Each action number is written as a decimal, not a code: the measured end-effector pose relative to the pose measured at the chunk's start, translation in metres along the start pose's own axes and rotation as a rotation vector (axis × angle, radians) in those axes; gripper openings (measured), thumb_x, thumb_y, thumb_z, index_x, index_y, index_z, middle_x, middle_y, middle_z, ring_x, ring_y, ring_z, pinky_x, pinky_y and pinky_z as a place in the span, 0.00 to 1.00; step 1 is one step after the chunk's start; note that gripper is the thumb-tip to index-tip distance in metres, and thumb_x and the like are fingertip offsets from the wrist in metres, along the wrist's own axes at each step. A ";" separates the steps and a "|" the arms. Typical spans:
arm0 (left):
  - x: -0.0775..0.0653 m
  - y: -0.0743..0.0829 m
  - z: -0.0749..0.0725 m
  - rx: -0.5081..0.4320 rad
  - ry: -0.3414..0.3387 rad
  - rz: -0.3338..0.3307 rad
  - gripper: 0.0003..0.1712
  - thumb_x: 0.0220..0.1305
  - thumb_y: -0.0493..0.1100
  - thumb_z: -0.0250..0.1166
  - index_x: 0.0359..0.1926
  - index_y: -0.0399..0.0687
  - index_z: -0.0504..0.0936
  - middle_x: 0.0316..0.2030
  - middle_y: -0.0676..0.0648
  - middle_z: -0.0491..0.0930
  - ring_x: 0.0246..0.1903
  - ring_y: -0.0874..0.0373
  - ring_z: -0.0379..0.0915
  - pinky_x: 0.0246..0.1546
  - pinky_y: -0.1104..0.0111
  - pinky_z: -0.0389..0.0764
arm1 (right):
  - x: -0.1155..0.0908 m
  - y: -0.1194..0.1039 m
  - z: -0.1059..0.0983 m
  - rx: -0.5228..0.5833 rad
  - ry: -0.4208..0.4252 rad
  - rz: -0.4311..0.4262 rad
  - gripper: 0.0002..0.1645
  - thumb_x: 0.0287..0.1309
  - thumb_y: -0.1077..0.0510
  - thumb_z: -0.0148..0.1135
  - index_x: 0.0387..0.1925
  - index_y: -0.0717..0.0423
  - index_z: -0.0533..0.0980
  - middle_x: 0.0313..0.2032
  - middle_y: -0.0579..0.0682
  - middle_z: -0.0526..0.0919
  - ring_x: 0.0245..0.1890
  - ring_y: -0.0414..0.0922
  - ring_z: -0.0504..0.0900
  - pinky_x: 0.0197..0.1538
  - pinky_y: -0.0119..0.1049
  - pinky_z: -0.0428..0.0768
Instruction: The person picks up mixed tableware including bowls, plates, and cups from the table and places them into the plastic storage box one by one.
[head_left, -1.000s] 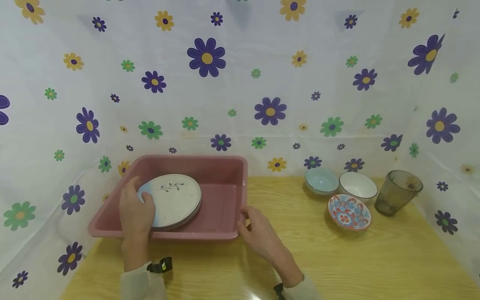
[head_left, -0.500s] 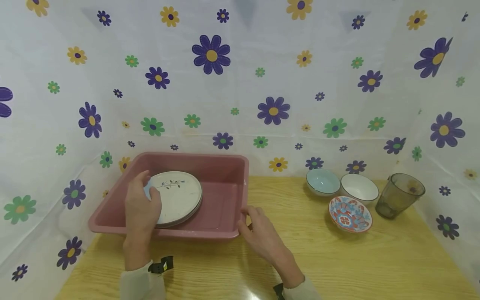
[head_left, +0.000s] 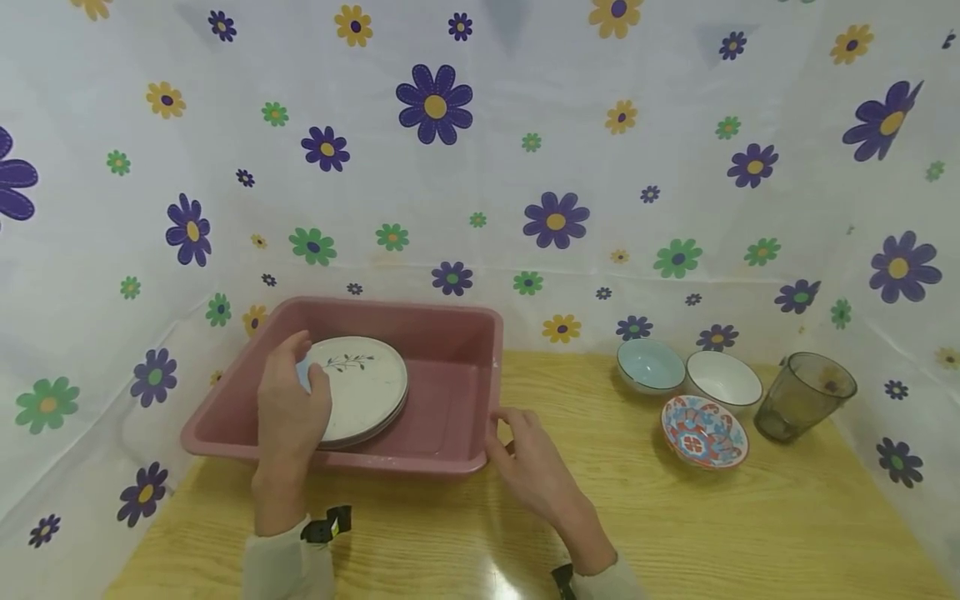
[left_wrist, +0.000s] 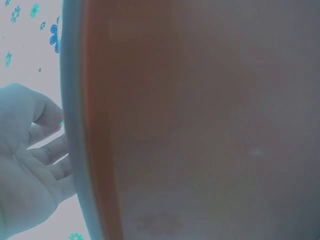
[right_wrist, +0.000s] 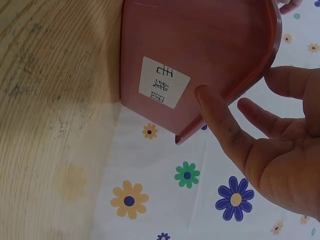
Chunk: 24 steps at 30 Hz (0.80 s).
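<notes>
A pink plastic basin [head_left: 450,383] stands on the wooden table, with a small stack of plates [head_left: 375,383] in its left part. The top plate is off-white with a leafy sprig and a blue edge. My left hand [head_left: 292,408] reaches over the front rim and covers the stack's left side, thumb apart from the fingers. In the left wrist view that hand [left_wrist: 30,155] has loosely bent fingers, their tips hidden by the basin wall [left_wrist: 200,120]. At the basin's front right corner, my right hand [head_left: 536,467] has its fingertips right at the outer rim, fingers spread.
To the right stand a light blue bowl [head_left: 651,367], a white bowl [head_left: 723,379], a red-and-blue patterned bowl [head_left: 705,433] and a tilted-looking smoky glass [head_left: 806,396]. A white label [right_wrist: 162,82] is on the basin's side. A flowered white sheet [head_left: 480,167] bounds the table.
My left hand has drifted slightly right and forward over the plates. My right hand stays at the basin's corner. The whole head view has shifted a little.
</notes>
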<state>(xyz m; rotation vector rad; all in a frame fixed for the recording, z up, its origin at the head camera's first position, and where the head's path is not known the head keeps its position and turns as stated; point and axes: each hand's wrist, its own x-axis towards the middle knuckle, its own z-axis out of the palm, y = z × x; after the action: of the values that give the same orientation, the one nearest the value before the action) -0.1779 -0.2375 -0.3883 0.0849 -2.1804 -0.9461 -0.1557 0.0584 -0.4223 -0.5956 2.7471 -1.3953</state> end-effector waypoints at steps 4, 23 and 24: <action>0.000 0.003 0.001 0.006 -0.002 0.006 0.23 0.68 0.31 0.54 0.63 0.33 0.71 0.56 0.34 0.75 0.58 0.40 0.71 0.61 0.46 0.71 | 0.001 0.002 -0.005 -0.006 0.016 0.034 0.25 0.72 0.52 0.53 0.64 0.60 0.69 0.58 0.62 0.70 0.40 0.46 0.79 0.37 0.34 0.81; -0.002 0.017 0.003 -0.003 0.009 0.150 0.22 0.65 0.27 0.55 0.60 0.28 0.72 0.51 0.31 0.77 0.53 0.39 0.74 0.55 0.48 0.74 | 0.001 0.017 -0.035 0.006 0.128 0.119 0.26 0.70 0.55 0.54 0.65 0.61 0.68 0.62 0.62 0.71 0.47 0.53 0.80 0.43 0.44 0.82; -0.002 0.017 0.004 -0.002 0.010 0.158 0.22 0.64 0.27 0.55 0.59 0.28 0.72 0.51 0.31 0.77 0.53 0.39 0.74 0.54 0.48 0.74 | 0.000 0.018 -0.037 0.009 0.134 0.128 0.26 0.70 0.55 0.54 0.65 0.60 0.68 0.62 0.62 0.70 0.47 0.53 0.80 0.43 0.44 0.82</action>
<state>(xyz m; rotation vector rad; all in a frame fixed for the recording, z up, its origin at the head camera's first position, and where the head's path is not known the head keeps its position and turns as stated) -0.1747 -0.2220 -0.3800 -0.0823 -2.1420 -0.8563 -0.1684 0.0965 -0.4142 -0.3310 2.8202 -1.4687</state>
